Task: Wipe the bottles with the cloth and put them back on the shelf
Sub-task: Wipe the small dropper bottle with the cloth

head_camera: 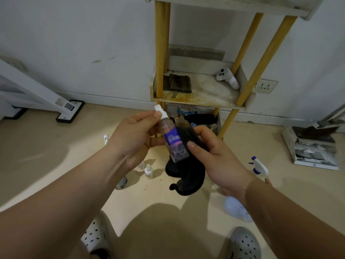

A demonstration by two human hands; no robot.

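Observation:
My left hand (pixel 133 136) grips a small clear spray bottle (pixel 172 141) with a purple label and white nozzle, fingers around its neck. My right hand (pixel 214 154) presses a black cloth (pixel 186 176) against the bottle's right side; the cloth hangs down below both hands. Behind stands the shelf (pixel 201 98) with yellow posts, its middle board stained. On the floor below my left arm stand a small white dropper bottle (pixel 148 171) and a clear bottle (pixel 122 183), partly hidden by my forearm.
A white game controller (pixel 226 78) and a dark folded cloth (pixel 177 84) lie on the middle shelf board. The lowest tier holds dark clutter. A white spray bottle (pixel 258 165) lies on the floor at right, near a battered box (pixel 313 148). My feet in perforated clogs are at the bottom.

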